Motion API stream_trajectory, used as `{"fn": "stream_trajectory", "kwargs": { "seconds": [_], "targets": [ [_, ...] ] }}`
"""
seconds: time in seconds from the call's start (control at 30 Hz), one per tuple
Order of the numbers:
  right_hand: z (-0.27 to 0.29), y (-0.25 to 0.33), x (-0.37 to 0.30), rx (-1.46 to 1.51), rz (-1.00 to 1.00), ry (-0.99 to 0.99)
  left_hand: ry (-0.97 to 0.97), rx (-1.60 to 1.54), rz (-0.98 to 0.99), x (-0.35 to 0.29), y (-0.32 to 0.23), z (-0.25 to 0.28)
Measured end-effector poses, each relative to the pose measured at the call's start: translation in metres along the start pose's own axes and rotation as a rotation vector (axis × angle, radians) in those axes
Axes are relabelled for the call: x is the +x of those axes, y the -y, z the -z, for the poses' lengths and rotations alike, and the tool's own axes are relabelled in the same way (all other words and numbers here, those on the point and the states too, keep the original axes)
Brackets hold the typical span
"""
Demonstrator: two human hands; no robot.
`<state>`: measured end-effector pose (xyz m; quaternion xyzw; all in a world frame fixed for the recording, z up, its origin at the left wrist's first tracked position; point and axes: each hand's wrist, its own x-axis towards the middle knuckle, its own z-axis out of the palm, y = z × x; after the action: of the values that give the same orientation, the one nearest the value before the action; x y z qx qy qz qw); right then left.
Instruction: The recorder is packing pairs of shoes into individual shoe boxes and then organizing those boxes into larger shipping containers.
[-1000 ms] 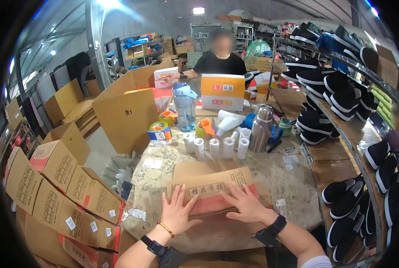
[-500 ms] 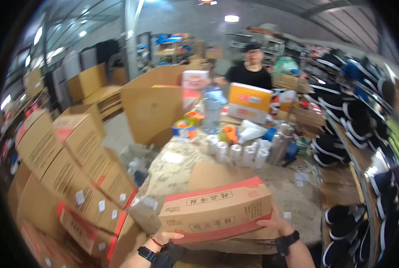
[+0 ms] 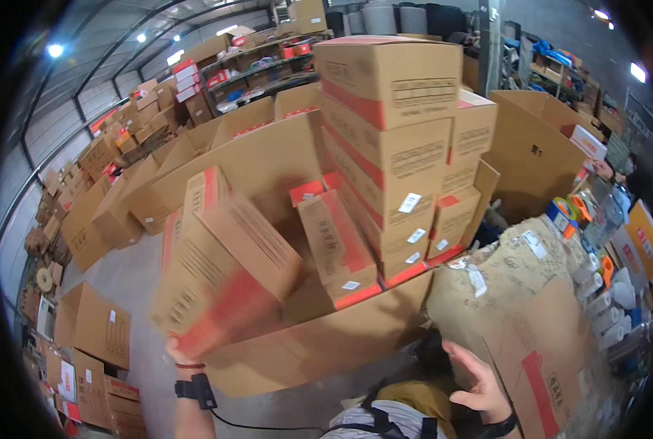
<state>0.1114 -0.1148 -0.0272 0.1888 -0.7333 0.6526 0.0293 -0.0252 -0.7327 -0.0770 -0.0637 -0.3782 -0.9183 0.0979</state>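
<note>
A brown cardboard box with a red band (image 3: 216,307), blurred by motion, is tilted at the near left of a large open carton (image 3: 319,340). My left hand (image 3: 184,351) grips its lower corner, fingers partly hidden under it. Behind it stands another tilted brown box (image 3: 249,245) in the carton. A further box (image 3: 333,238) leans in the middle, and a tall stack of like boxes (image 3: 414,154) rises on the right side. My right hand (image 3: 478,380) is empty with fingers apart, beside a brown box with a red stripe (image 3: 546,366) on the worktable.
Wrapped sheeting (image 3: 509,256) covers part of the worktable, with tape rolls (image 3: 560,216) and white rolls (image 3: 604,314) beyond. A co-worker's hand (image 3: 604,170) shows at far right. More open cartons (image 3: 88,234) stand along the left floor (image 3: 140,293).
My view has swung left from the worktable to the large carton. The box held in both hands before is no longer between them; my left hand now holds a box at the carton, my right is empty.
</note>
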Motion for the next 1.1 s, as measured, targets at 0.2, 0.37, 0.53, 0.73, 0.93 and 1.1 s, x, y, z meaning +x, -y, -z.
{"fn": "stream_trajectory", "kwargs": {
  "seconds": [0.2,0.37,0.53,0.73,0.93,1.1],
  "targets": [
    [-0.002,0.003,0.011,0.057,-0.110,-0.278,-0.400,-0.146,-0.277,0.090,-0.048,-0.064],
    [-0.004,-0.018,-0.005,0.099,-0.152,-0.517,-0.567,-0.127,-0.108,0.189,-0.031,-0.046],
    [-0.014,-0.028,-0.023,0.112,-0.272,-0.587,-0.713,0.032,0.253,0.270,-0.037,0.037],
    [-0.024,-0.021,-0.022,0.113,-0.312,-0.640,-0.755,0.163,0.225,0.289,-0.051,0.057],
    [-0.029,-0.028,-0.022,0.143,-0.284,-0.578,-0.668,0.517,-0.771,0.248,-0.076,0.103],
    [-0.014,-0.038,-0.045,0.005,-0.404,-0.599,-0.079,0.896,-0.805,0.111,0.158,-0.145]
  ]
}}
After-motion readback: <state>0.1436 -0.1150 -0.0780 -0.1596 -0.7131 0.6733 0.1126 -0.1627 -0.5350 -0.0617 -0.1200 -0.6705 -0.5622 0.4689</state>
